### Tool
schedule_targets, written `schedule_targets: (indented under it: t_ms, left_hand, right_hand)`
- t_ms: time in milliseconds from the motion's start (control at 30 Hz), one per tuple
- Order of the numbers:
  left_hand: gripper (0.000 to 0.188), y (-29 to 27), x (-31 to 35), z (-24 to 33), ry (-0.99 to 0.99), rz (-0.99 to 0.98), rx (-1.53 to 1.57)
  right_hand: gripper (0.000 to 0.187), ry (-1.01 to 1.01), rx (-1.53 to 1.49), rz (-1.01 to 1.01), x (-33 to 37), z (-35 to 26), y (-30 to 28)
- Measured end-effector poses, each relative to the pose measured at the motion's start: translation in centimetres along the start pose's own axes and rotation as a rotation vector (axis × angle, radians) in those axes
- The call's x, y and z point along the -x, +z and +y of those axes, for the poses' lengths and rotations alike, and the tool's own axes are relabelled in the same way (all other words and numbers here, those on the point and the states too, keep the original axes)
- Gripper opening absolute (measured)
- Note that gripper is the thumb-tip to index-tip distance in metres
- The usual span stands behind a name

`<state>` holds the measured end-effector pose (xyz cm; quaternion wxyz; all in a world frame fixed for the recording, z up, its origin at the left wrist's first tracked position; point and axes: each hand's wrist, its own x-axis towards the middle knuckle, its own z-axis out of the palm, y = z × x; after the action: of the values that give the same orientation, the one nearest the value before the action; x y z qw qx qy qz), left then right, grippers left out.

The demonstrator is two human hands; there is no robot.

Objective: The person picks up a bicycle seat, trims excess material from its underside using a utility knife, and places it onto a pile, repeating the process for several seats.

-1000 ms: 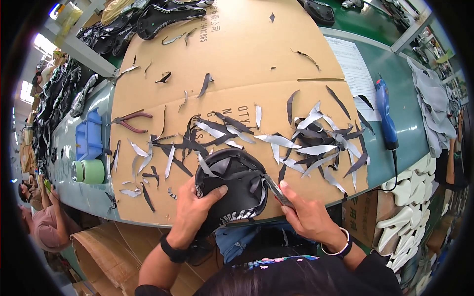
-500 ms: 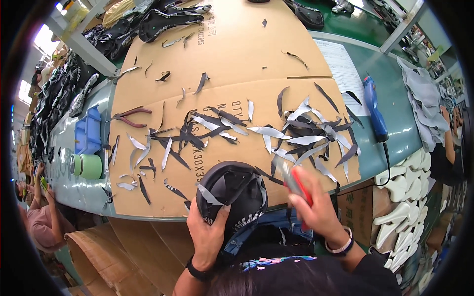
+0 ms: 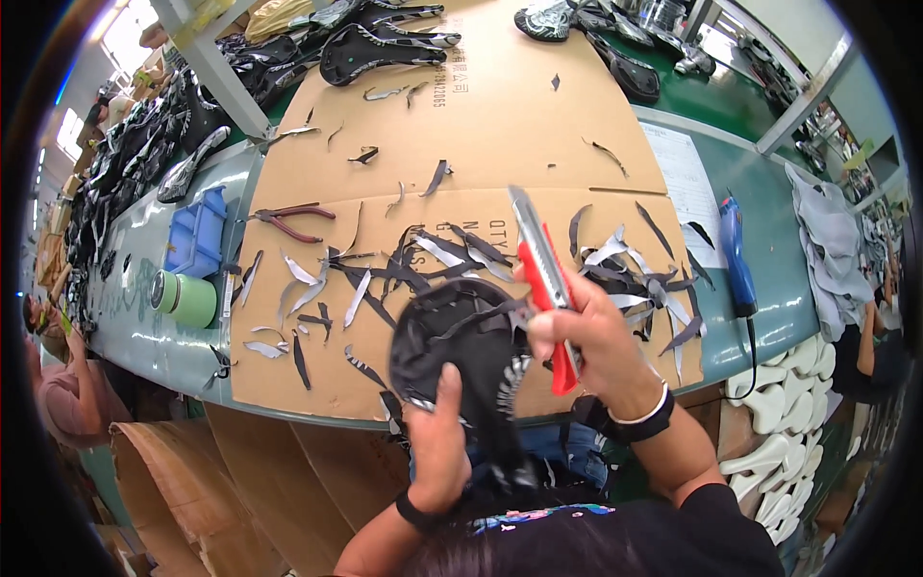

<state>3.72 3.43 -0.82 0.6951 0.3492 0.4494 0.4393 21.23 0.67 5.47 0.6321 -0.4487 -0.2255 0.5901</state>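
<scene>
A black bicycle saddle (image 3: 460, 361), its underside up, is gripped in my left hand (image 3: 437, 444), thumb lying across it. My right hand (image 3: 604, 346) is closed round a red utility knife (image 3: 548, 298) whose metal blade end points up and away from me. The right fingertips are close beside the saddle's right edge, where a dark strip of cover reaches toward them; whether they pinch it I cannot tell. Beyond the saddle, black and grey offcut strips (image 3: 444, 252) lie scattered over a cardboard sheet (image 3: 500, 125).
Red-handled pliers (image 3: 293, 219), a blue plastic bin (image 3: 195, 236) and a green jar (image 3: 185, 298) are to the left. A blue corded tool (image 3: 736, 255) and a paper sheet (image 3: 685, 183) lie right. More black saddles (image 3: 380, 53) are piled at the back; white saddle shapes (image 3: 784, 413) are stacked lower right.
My right hand with the knife has moved up and left to the saddle, and the blade now points upward. The saddle has turned and tilted in my left hand.
</scene>
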Motion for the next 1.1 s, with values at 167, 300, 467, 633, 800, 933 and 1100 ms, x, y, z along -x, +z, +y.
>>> schedule_targets:
  t_ms: [167,300,467,633,800,933,1100]
  left_hand:
    - [0.050,-1.0,0.1,3.3,-0.900,-0.961,-0.783]
    - [0.023,2.3,-1.8,5.7,0.420,-0.719,-0.910]
    - [0.018,4.3,-5.9,1.7,0.494,-0.580,-1.122]
    - [0.023,4.0,-6.1,1.5,0.592,-0.526,-1.005]
    - [0.037,5.7,-6.9,2.7,0.349,-0.558,-1.217]
    - [0.039,5.7,-6.8,1.4,0.458,-0.520,-1.354]
    - [0.031,5.7,-6.0,1.1,0.486,-0.485,-1.313]
  right_hand:
    - [0.048,0.110,0.463,0.004,-2.4,-0.7,-2.2]
    - [0.049,0.055,0.666,0.067,-2.7,-0.9,-2.5]
    - [0.049,-0.097,1.137,0.013,-2.0,-1.1,-1.3]
    - [0.053,-0.170,1.281,0.084,1.2,-3.0,-3.3]
    - [0.060,0.068,1.123,0.200,1.5,-0.9,-4.2]
    - [0.072,-0.053,0.996,0.264,2.2,2.8,-3.9]
    - [0.072,-0.251,0.970,0.351,3.3,4.7,-2.9]
